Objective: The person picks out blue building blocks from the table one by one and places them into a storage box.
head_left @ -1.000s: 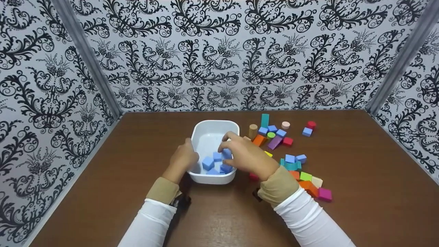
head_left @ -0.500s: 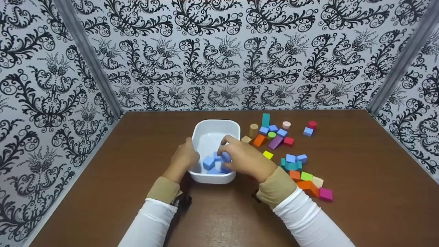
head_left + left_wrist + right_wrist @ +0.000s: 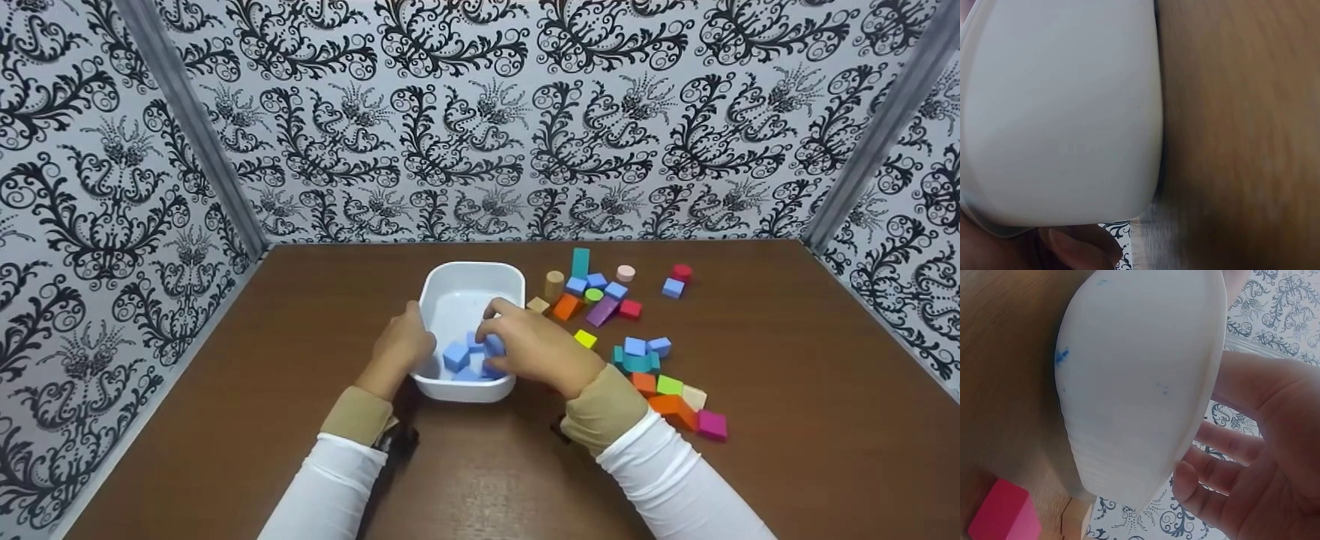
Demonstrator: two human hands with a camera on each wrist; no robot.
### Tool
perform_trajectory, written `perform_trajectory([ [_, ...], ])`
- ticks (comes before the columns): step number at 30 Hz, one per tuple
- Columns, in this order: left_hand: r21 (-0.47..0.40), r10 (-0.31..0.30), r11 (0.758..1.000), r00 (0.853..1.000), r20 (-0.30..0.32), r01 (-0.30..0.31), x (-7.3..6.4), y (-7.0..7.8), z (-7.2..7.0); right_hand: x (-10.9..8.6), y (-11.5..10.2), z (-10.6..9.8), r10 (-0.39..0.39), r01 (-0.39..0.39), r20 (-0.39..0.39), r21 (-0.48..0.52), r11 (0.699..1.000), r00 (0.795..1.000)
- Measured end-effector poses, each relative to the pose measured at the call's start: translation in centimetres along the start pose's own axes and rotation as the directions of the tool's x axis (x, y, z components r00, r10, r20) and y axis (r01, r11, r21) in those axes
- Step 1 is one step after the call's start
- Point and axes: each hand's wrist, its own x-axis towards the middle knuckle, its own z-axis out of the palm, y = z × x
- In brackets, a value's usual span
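- A black-and-white patterned wall (image 3: pixel 450 112) is being met by the far edge of the brown counter (image 3: pixel 795 360).
- Broad stretches of the counter are being shown left of the white container (image 3: pixel 469 390) and right of the loose blocks (image 3: pixel 602 311); a narrow strip is being left between that container and those blocks.
- The container is being borne upright by the counter, near the far edge.
- Its left rim is being gripped by the left hand (image 3: pixel 405 341).
- Over its right rim, the right hand (image 3: pixel 536 341) is being held with fingers bent, and a blue block (image 3: pixel 493 345) is being pinched inside.
- Other blue cubes (image 3: pixel 456 356) are being crowded toward the container's near end.
- The near right group is being ended by a magenta block (image 3: pixel 712 425).
- A red cylinder (image 3: pixel 681 272) is being set off at far right.
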Motion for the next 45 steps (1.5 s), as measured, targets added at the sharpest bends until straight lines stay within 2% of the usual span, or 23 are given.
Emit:
perform_trajectory([
  [3, 0.002, 0.004, 1.000, 1.000, -0.001, -0.004, 0.0, 0.0, 0.0, 0.0, 0.0, -0.1, -0.001, 0.001, -0.004, -0.002, 1.000, 1.000],
  [10, -0.011, 0.029, 1.000, 1.000, -0.002, -0.029, -0.3, 0.1, -0.1, -0.1, 0.0, -0.1, -0.060, 0.058, -0.020, -0.059, 0.997, 0.998],
  [23, -0.009, 0.036, 0.999, 0.999, -0.003, -0.036, -0.3, 0.1, -0.1, -0.1, -0.1, -0.4, -0.004, 0.003, -0.015, -0.041, 0.999, 1.000],
  [32, -0.004, 0.027, 1.000, 1.000, -0.008, -0.027, -0.2, 0.1, -0.1, -0.1, 0.2, -1.4, -0.004, 0.002, -0.027, -0.054, 0.999, 1.000],
  [39, 0.011, 0.032, 0.999, 0.999, 0.004, -0.032, -0.2, 0.0, -0.1, -0.5, 1.1, -2.6, -0.023, 0.018, -0.082, -0.054, 0.998, 0.996],
  [45, 0.021, 0.026, 0.999, 1.000, 0.003, -0.026, -0.2, 0.0, 0.0, -0.9, 3.0, -3.9, -0.055, 0.050, -0.141, -0.040, 0.998, 0.989],
])
